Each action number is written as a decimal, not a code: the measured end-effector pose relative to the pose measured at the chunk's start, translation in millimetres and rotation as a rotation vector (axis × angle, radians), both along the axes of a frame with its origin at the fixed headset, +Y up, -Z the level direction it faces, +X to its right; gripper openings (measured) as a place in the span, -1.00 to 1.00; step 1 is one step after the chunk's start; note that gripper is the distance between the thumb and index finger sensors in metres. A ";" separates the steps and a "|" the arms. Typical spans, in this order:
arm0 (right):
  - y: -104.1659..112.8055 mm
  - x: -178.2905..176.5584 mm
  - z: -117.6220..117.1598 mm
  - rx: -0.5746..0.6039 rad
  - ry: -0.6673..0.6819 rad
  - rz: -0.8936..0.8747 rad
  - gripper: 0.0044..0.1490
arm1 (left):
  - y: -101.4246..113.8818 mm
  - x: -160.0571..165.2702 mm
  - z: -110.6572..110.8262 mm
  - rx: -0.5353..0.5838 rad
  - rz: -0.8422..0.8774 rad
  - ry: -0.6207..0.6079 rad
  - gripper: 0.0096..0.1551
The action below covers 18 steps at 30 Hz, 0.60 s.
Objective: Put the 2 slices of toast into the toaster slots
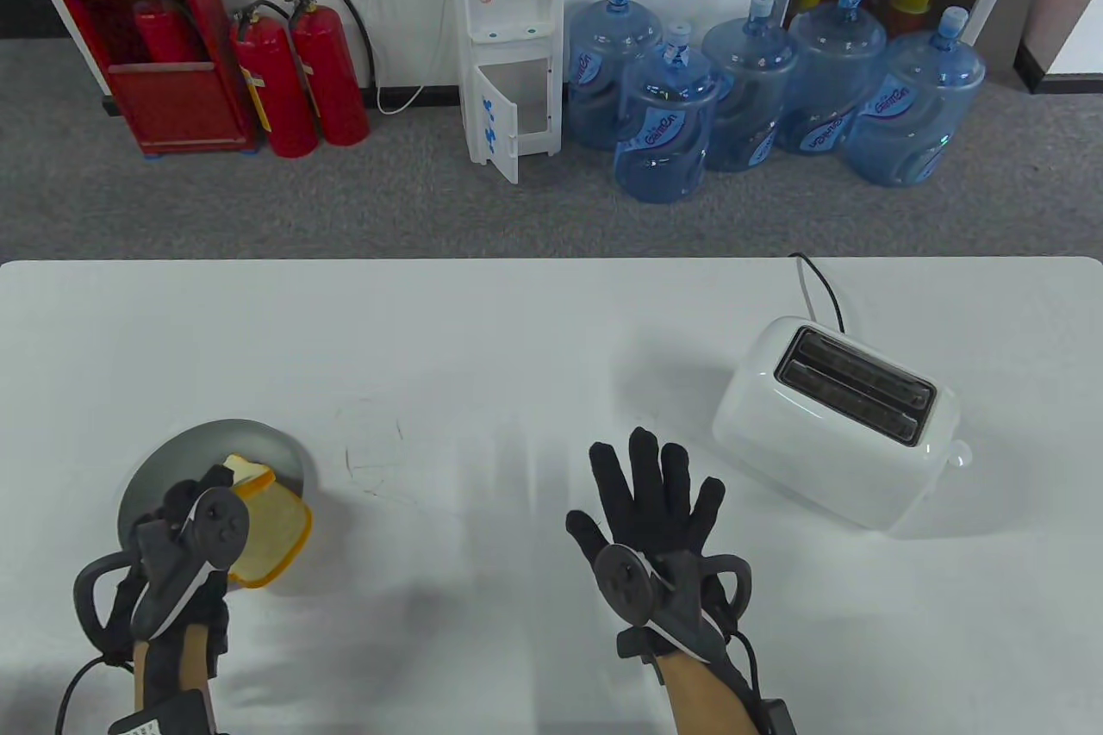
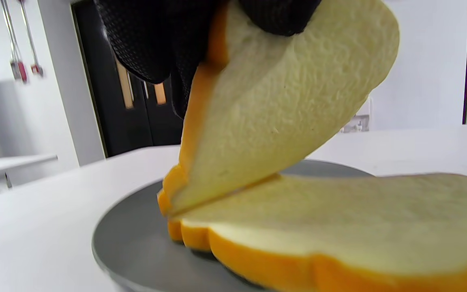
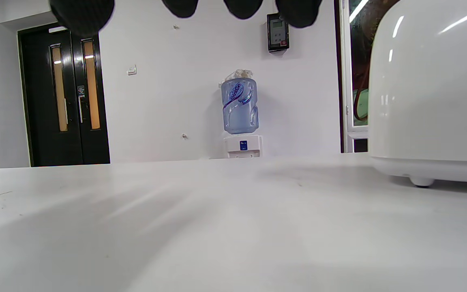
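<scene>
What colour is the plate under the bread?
The plate is grey. It shows best in the left wrist view, under the two slices.

white toaster (image 1: pixel 840 425), grey plate (image 1: pixel 185 446), orange-crusted cream toast (image 2: pixel 282 109)

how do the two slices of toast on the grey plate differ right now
The lifted pale slice with orange crust is tilted up, pinched at its top edge by the black-gloved left hand; the lower pale slice with orange crust lies flat, untouched. Only the lifted slice's bottom corner rests down, on the lower slice. Both share the round grey plate, and both look alike.
</scene>
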State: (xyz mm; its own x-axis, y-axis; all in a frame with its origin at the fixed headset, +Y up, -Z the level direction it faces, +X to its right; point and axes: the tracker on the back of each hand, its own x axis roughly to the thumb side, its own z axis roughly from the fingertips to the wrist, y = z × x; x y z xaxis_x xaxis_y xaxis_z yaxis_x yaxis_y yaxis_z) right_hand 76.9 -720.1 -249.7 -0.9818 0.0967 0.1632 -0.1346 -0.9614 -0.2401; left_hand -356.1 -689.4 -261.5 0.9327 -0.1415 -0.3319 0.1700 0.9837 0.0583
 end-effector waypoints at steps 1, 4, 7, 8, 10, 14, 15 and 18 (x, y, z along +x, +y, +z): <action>0.1 0.1 -0.1 0.000 0.000 -0.001 -0.03 | 2.0 -0.3 0.5 0.015 -0.027 -0.002 -0.45; 0.2 0.3 -0.3 -0.001 0.001 -0.007 -0.03 | 7.7 -0.3 3.3 0.075 -0.071 -0.012 -0.46; 0.0 0.2 -0.5 -0.003 0.004 -0.009 -0.03 | 13.0 1.0 6.3 0.142 -0.081 -0.026 -0.47; 0.0 0.0 -0.4 -0.003 0.005 -0.007 -0.03 | 15.1 2.3 7.6 0.170 -0.081 -0.035 -0.47; 0.3 -0.4 -0.3 -0.003 0.008 -0.005 -0.03 | 19.2 6.1 9.6 0.214 -0.085 -0.059 -0.48; 0.5 -1.4 0.0 -0.001 0.017 -0.005 -0.03 | 26.9 17.8 12.4 0.281 -0.061 -0.118 -0.49; 0.5 -1.9 0.1 0.000 0.020 -0.005 -0.03 | 29.1 22.8 13.1 0.298 -0.048 -0.141 -0.49; 1.2 -3.2 0.7 0.006 0.016 0.001 -0.03 | 32.6 38.6 14.6 0.329 -0.014 -0.197 -0.50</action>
State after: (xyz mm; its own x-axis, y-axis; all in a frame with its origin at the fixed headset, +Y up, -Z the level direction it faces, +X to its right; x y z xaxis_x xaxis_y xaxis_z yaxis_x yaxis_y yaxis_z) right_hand 73.7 -718.9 -248.9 -0.9793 0.0947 0.1792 -0.1375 -0.9599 -0.2442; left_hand -317.5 -656.9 -246.9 0.9818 -0.0708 -0.1763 0.1376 0.9048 0.4031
